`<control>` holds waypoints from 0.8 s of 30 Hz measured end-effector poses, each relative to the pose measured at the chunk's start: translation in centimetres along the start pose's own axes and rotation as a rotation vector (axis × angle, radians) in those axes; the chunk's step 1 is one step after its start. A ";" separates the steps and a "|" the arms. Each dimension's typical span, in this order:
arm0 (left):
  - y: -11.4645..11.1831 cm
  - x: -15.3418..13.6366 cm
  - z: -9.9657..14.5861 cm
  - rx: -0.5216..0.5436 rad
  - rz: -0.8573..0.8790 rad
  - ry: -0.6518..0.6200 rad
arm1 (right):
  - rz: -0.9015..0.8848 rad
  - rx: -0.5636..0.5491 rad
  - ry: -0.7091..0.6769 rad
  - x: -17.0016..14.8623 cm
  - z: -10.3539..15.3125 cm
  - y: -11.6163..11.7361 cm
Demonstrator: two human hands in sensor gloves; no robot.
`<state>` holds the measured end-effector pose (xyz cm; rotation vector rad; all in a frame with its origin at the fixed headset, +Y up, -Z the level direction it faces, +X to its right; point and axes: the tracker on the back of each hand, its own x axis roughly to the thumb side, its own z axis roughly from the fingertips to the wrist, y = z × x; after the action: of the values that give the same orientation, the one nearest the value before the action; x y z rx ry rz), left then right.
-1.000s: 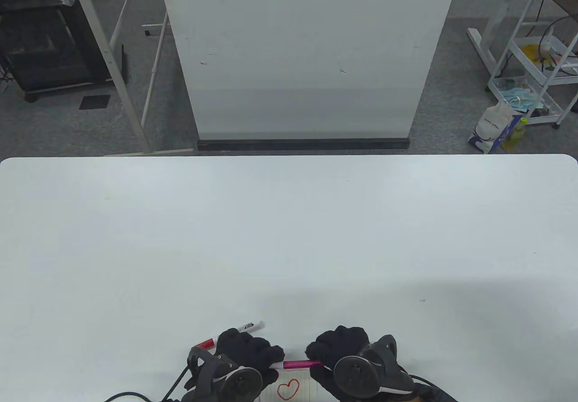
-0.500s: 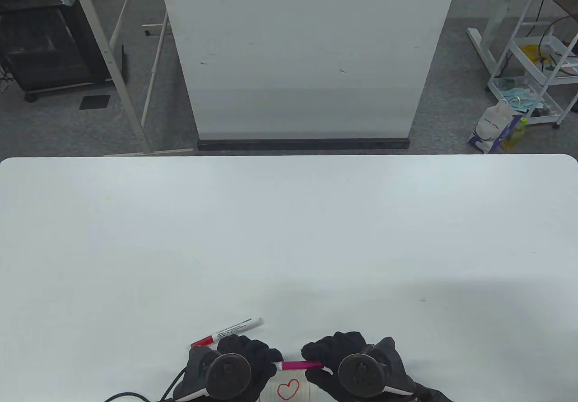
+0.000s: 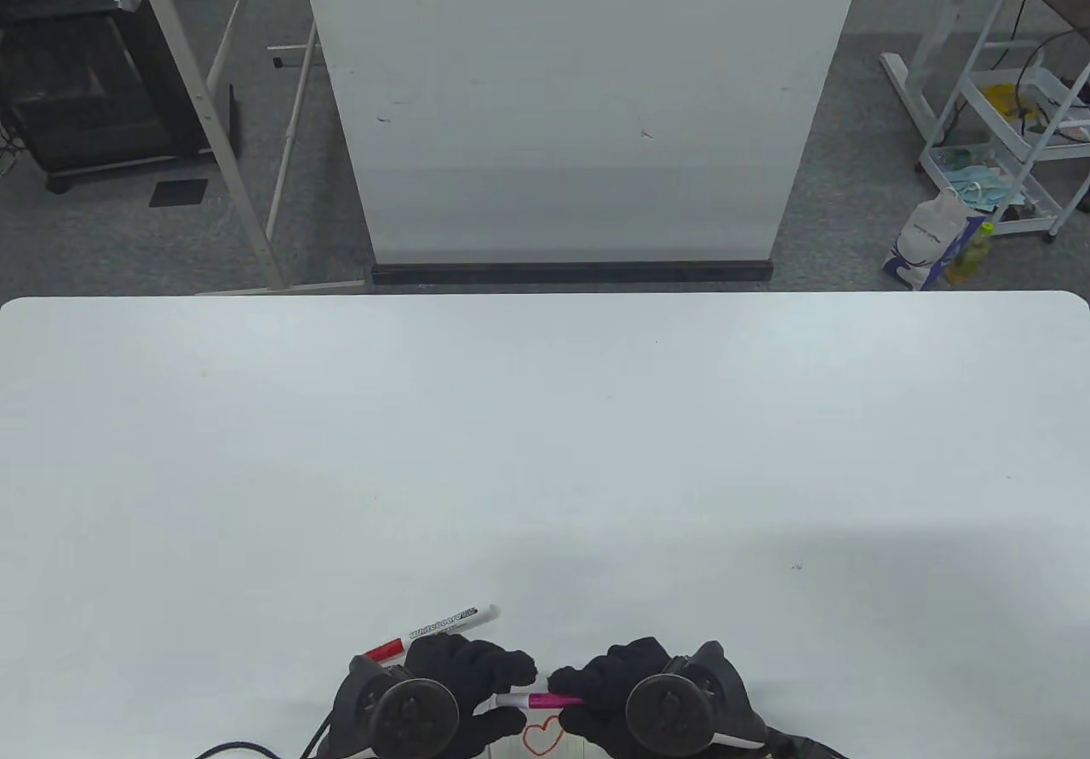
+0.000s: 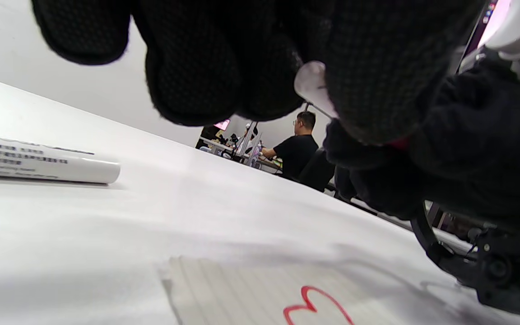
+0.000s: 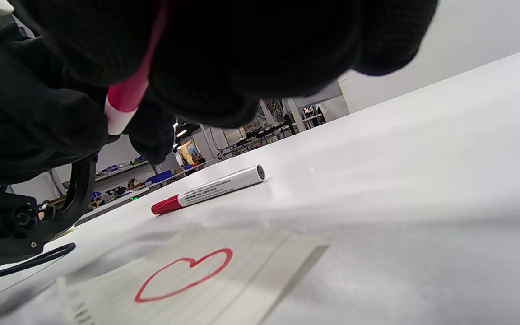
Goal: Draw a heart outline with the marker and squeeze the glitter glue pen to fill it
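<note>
A pink glitter glue pen (image 3: 538,700) is held level just above a lined paper (image 3: 519,742) with a red heart outline (image 3: 542,735) at the table's near edge. My left hand (image 3: 490,687) pinches the pen's white end (image 3: 509,698), which appears as a white tip (image 4: 313,85) between its fingers. My right hand (image 3: 588,689) grips the pink barrel (image 5: 129,92). A whiteboard marker (image 3: 438,624) with a red cap (image 3: 385,650) lies on the table just beyond the left hand, touched by neither hand. The heart (image 5: 183,274) has nothing inside it.
The white table (image 3: 545,452) stretches away beyond the hands. Cables (image 3: 247,746) trail from the gloves at the near edge. A white board (image 3: 579,103) and a cart (image 3: 1013,137) stand on the floor past the table's far edge.
Both hands have drawn closer together and slightly toward the near edge, so less of the pink barrel shows between them. More of the marker is uncovered behind the left hand.
</note>
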<state>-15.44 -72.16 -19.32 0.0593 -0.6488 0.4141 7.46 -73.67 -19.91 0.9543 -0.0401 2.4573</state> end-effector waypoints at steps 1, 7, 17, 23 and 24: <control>-0.1 0.2 0.0 -0.009 -0.008 -0.003 | 0.000 0.003 -0.001 0.0 0.0 0.1; -0.3 0.2 -0.2 -0.057 0.039 -0.024 | -0.020 0.002 0.011 -0.2 -0.1 -0.1; -0.5 -0.4 -0.2 -0.031 0.015 0.001 | -0.028 0.000 0.014 -0.3 -0.1 -0.1; -0.4 0.0 -0.2 -0.003 -0.001 0.004 | -0.039 -0.001 0.010 -0.3 0.0 -0.2; -0.4 0.0 -0.2 -0.008 -0.003 0.002 | -0.040 0.000 0.010 -0.3 0.0 -0.2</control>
<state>-15.12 -72.51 -19.44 0.0525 -0.6484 0.4090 7.74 -73.67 -20.15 0.9334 -0.0176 2.4256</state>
